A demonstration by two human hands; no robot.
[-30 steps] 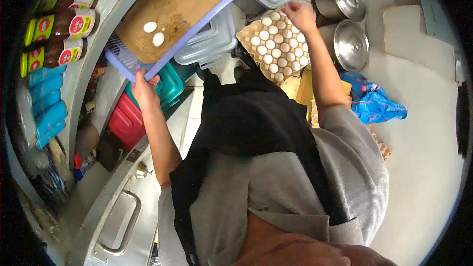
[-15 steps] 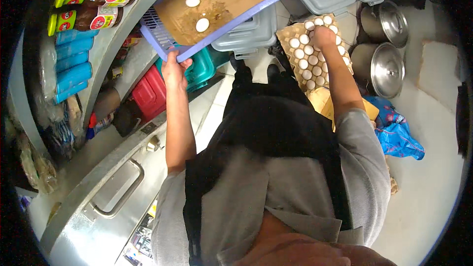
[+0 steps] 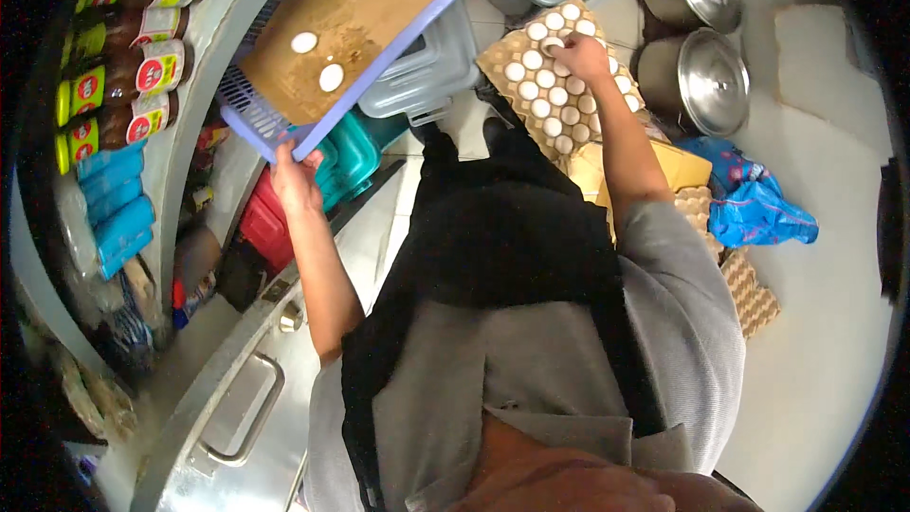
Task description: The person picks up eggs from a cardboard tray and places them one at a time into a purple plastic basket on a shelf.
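My left hand [image 3: 297,180] is closed round the near corner of a purple plastic basket [image 3: 353,95], thumb toward the right. Brown cardboard [image 3: 379,0] lines the basket, and two white eggs lie on it: one egg [image 3: 303,43] farther left, another egg [image 3: 330,78] nearer me. Wet-looking stains mark the cardboard beside them. Over to the right, my right hand [image 3: 582,57] reaches over a cardboard egg tray [image 3: 495,59] holding many white eggs. Its fingertips pinch an egg [image 3: 552,45] near the tray's far end. Hand and forearm hide some of the eggs.
Grey lidded bins [image 3: 417,71] stand beyond the basket, with a teal bin [image 3: 353,156] and a red bin [image 3: 270,218] below it. Two lidded steel pots [image 3: 713,83] are at right, near a blue bag [image 3: 763,213] and a patterned tray [image 3: 751,292]. Shelves with bottles [image 3: 118,123] line the left.
The view has shifted, so basket and tray appear farther left. My right hand has moved slightly left over the tray, and its fingertips now show at an egg. My left hand keeps its hold.
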